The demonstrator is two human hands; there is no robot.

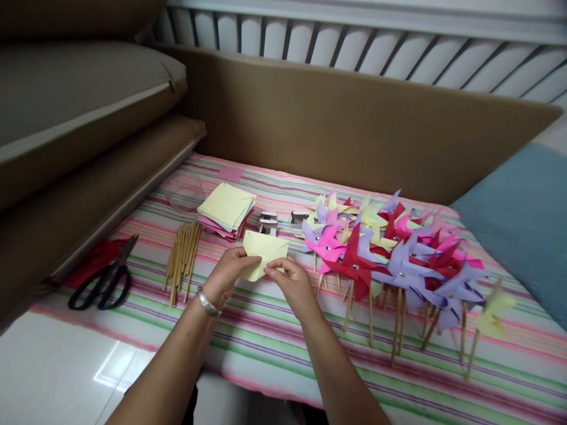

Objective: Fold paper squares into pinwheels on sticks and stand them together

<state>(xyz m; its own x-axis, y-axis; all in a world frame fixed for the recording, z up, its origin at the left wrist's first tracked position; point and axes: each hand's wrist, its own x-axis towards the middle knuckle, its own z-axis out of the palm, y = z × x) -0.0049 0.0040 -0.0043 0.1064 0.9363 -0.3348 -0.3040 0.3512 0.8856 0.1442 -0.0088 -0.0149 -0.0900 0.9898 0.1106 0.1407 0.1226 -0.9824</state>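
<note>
Head view: the bare left grip (225,273) and right grip (292,283) both pinch a pale yellow paper sheet with slits at its corners (266,243), thumbs toward the middle and fingers at the edges, probably so that the thin paper is steadied from both sides. A silver metal band (208,303) circles the wrist behind the left grip. Just beyond the sheet lie small silvery angular pieces (268,219) and, farther left, a layered stack of coloured square papers (227,203), pale yellow on top, perhaps placed there for easy reach. Left of the left grip, thin tan wooden sticks (181,260) lie loosely bunched, roughly aligned, which likely makes them simple to pick singly; farther left, black-handled scissors (104,282) rest partly on a red crumpled material (91,262). Right of the right grip, pink, red, lilac and yellow paper pinwheels on sticks (355,267) crowd together, apparently gathered away from the loose sheets. Underneath spreads a multicoloured striped cloth (274,348); what supports it cannot be told. Past its near left edge shows a glossy white tiled floor (57,366); beyond the grips stand a brown upright panel (332,124) and, farthest, white slats (301,44).
</note>
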